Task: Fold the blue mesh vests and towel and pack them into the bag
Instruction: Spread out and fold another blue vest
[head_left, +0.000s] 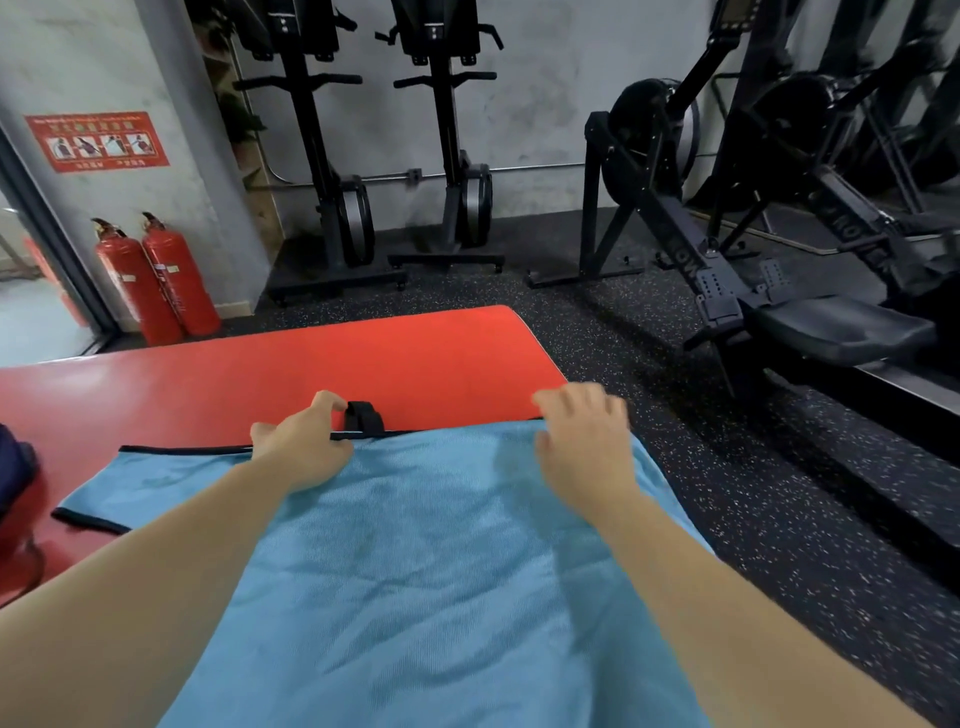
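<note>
Both hands, my left hand (301, 447) and right hand (587, 447), press apart on the blue towel's (415, 571) far edge on the red tabletop (260, 374), so next I fold it.

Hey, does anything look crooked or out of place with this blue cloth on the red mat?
The blue cloth lies askew on the red mat: its right side hangs past the mat's edge over the speckled floor. Both hands, left and right, rest at its far edge. Nothing looks damaged.
</note>
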